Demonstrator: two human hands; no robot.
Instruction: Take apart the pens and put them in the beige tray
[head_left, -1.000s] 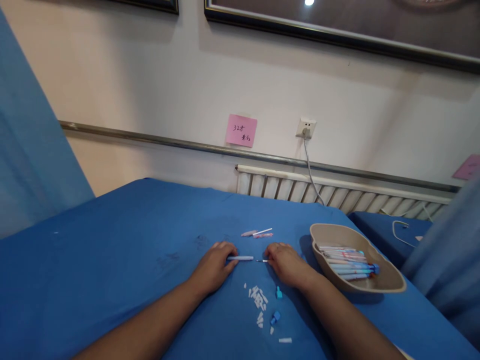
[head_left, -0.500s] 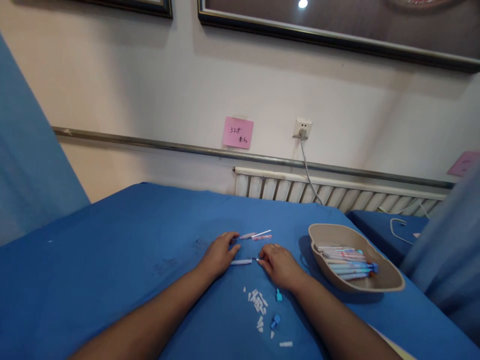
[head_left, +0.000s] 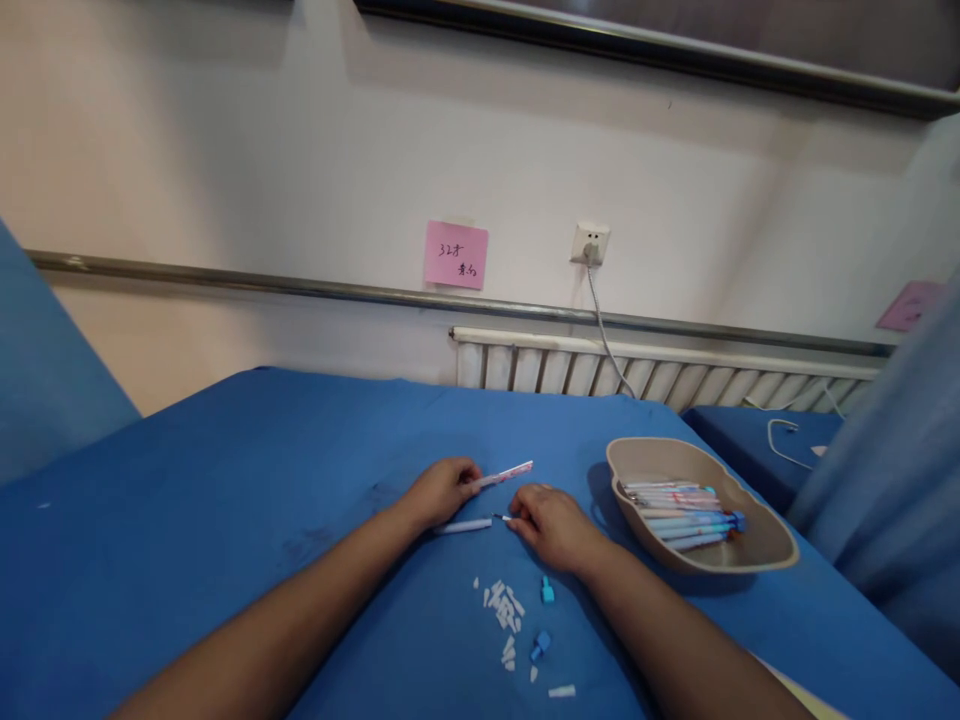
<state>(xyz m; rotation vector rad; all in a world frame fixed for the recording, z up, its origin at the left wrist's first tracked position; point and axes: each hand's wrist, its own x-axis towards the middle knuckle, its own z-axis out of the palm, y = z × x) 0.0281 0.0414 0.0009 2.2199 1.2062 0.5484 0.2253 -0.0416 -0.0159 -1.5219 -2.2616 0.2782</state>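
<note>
Resting on the blue cloth (head_left: 225, 480) below a pale wall (head_left: 300, 180), the left hand (head_left: 441, 490) is gripping a pink stick (head_left: 508, 472); the right hand (head_left: 551, 525) is pinching a thin refill (head_left: 501, 517).

A pink note (head_left: 455, 255) on the wall is carrying dark handwriting. Its top line is reading "32" followed by a character like "才", and its lower line is showing two more characters too loosely written to read. A second pink note (head_left: 909, 305) at the right edge is showing nothing legible. Pink print is running along the pen barrel (head_left: 504, 474), and the print on the pens (head_left: 679, 515) in the tray (head_left: 780, 555) is coming out too small to read.
</note>
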